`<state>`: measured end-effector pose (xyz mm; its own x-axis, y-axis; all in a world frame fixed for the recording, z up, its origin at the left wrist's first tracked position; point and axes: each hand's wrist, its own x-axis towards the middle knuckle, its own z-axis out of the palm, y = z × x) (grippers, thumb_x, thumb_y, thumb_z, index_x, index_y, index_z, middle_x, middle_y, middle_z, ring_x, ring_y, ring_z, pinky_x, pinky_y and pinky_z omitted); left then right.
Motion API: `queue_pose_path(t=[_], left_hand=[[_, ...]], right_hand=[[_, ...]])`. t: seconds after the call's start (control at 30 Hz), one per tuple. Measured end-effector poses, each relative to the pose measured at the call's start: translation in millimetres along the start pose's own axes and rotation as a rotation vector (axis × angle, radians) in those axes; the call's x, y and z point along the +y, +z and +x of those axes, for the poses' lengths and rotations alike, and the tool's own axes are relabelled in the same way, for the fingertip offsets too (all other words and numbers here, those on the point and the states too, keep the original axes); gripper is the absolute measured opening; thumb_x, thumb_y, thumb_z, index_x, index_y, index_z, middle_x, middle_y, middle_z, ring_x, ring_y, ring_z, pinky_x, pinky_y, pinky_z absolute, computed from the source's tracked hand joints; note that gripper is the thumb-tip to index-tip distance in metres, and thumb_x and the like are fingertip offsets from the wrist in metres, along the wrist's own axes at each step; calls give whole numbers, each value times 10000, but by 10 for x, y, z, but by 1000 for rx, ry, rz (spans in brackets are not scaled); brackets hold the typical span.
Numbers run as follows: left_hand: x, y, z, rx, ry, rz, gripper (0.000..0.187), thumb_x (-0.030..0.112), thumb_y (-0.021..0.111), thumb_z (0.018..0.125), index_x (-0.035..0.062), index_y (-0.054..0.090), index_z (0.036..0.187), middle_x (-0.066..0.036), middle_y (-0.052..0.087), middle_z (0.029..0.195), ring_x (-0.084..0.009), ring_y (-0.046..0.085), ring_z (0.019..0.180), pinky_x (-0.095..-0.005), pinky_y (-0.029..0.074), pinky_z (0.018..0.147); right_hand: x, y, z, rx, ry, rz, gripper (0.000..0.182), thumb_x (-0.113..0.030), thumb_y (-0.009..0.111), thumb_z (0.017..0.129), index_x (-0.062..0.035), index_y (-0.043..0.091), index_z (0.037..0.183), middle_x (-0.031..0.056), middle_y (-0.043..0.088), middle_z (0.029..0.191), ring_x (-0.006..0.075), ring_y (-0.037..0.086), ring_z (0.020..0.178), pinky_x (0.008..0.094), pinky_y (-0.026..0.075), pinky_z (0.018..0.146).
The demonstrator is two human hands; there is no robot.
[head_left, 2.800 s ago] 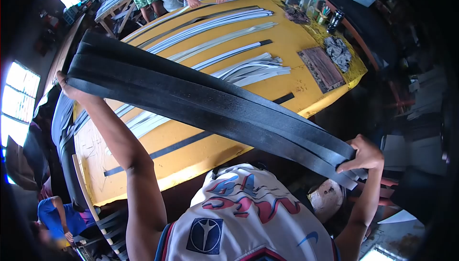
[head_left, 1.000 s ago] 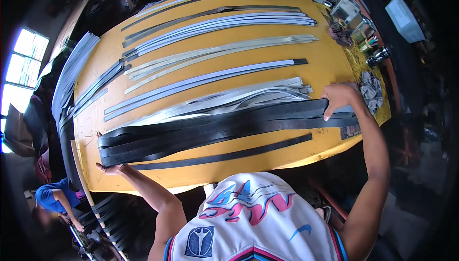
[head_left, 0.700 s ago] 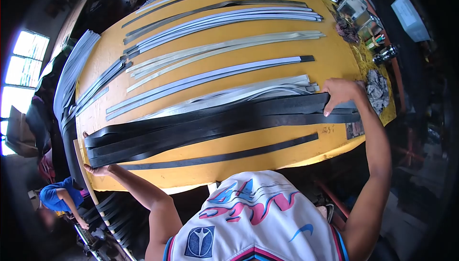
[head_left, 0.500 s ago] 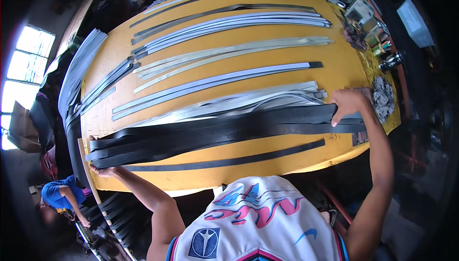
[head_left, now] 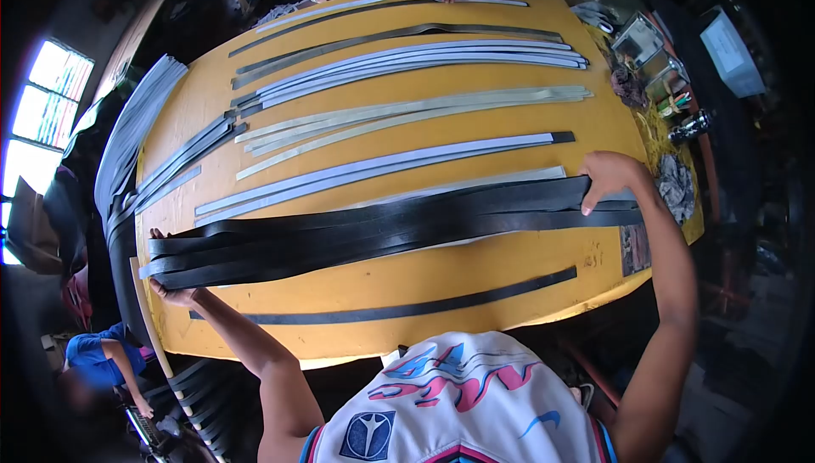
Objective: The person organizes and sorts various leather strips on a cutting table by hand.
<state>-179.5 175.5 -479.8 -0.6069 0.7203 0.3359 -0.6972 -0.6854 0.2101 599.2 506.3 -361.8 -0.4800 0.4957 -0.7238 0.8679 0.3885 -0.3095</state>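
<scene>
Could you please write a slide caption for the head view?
Both hands, left hand and right hand, hold a bundle of black strips flat across the yellow table.

Both arms spread wide; left hand (head_left: 172, 291) and right hand (head_left: 609, 179) gripping.
</scene>
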Motion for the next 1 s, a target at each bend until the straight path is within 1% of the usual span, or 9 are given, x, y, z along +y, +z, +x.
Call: queue_pose_path(t=[0.3,0.37,0.5,0.6,0.63,0.8,0.83,0.9,1.0], left_hand=[[-107,-942,593,51,89,298,1017,190,716,755,-65,146,1558,-286,216,1614,-400,188,1515,-550,86,1248],[-186,-1316,602,145,52,315,949,234,712,796,-22,213,1562,-235,267,1614,-366,250,1500,-542,142,1238],[-164,-2032,638,175,-24,210,847,293,641,861,-11,261,1554,-247,317,1591,-383,286,1483,-539,166,1231],[48,-2248,668,670,131,537,770,348,634,859,-1,391,1501,-208,450,1523,-359,436,1384,-514,258,1199],[311,-2531,726,814,183,558,641,337,633,869,2,519,1403,-187,537,1450,-367,497,1326,-522,328,1163],[1245,-3284,802,770,154,595,489,295,615,909,21,603,1314,-179,622,1337,-370,573,1236,-559,418,1096],[1233,-3219,766,614,143,760,483,323,566,954,12,590,1323,-187,609,1347,-365,578,1232,-569,419,1098],[914,-2874,852,781,72,858,488,341,508,999,-5,564,1339,-192,602,1348,-363,585,1220,-551,443,1080],[563,-2583,859,939,12,1011,444,212,538,982,-21,525,1360,-195,608,1322,-354,612,1175,-514,477,1026]], right_hand=[[-26,-232,1422,-9,-11,-105,466,-290,926,543,22,701,806,133,652,643,263,612,583,416,438,562],[86,-172,1765,-16,35,-75,463,-274,923,539,13,726,844,147,694,706,278,651,635,414,470,599],[312,-145,2226,-103,87,-31,488,-251,907,549,-28,749,953,157,734,834,325,697,773,419,515,698],[339,-119,2278,-118,248,-25,485,-245,908,543,-42,761,958,145,751,880,319,710,823,420,529,737],[333,-91,2311,-132,259,-23,485,-245,908,543,-42,761,958,145,751,880,319,710,823,420,529,737],[450,24,2442,-111,287,28,449,-235,907,557,4,755,905,155,740,816,288,693,734,396,525,697],[480,49,2451,-96,283,38,447,-237,907,560,5,755,903,154,741,819,288,694,736,398,525,695],[505,64,2461,-83,305,32,456,-242,908,559,4,756,912,158,740,827,291,697,745,401,527,698],[451,34,2450,-72,309,19,476,-257,910,554,2,755,923,164,740,835,298,700,755,407,530,706]])
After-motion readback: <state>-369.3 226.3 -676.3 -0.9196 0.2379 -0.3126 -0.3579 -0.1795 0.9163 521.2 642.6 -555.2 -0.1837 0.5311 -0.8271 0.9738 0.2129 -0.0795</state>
